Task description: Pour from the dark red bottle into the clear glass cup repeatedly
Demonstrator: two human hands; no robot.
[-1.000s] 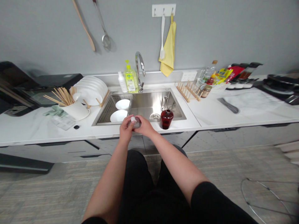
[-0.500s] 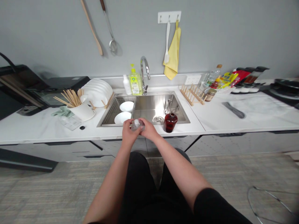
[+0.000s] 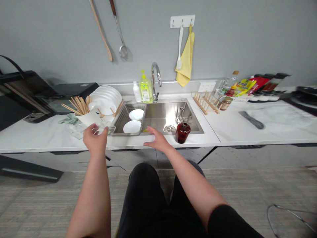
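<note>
The left hand [image 3: 94, 138] is half open beside a clear cup [image 3: 105, 127] at the left edge of the sink [image 3: 160, 115]. I can't tell if it touches the cup. If a finger bumps the cup, it could tip into the sink. The right hand [image 3: 155, 140] is open, with the arm reaching forward, at the front edge of the sink. A careless swing could knock the red bottle [image 3: 183, 133] just right of it.

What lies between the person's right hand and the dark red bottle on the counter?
In the head view, the stretch is bare: only the white countertop's front strip separates the right hand from the dark red bottle, just in front of the stainless steel sink.
</note>
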